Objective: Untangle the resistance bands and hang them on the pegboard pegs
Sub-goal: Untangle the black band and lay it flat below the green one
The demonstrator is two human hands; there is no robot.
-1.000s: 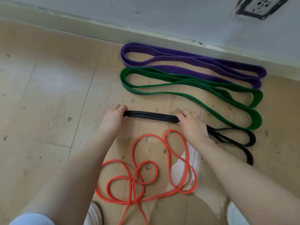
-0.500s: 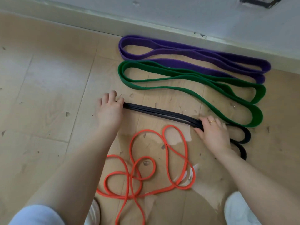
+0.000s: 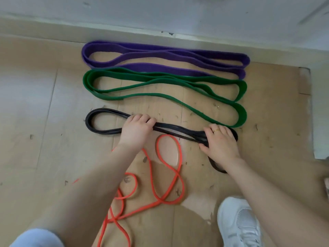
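Hands down on the black band (image 3: 178, 131) on the floor: left hand (image 3: 136, 130) fingers curled round it, right hand (image 3: 219, 142) pressing flat. I'd smooth outward, keeping strands parallel.

Both forearms are bare. The right hand (image 3: 219, 143) wears a thin gold ring (image 3: 216, 130). A white mesh lace-up sneaker (image 3: 239, 223) and a pale blue garment (image 3: 37, 237) show below.

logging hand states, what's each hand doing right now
Left hand: fingers curled over the thin black rubber resistance band, holding it.
Right hand: fingers laid on the same band, pressing it down.
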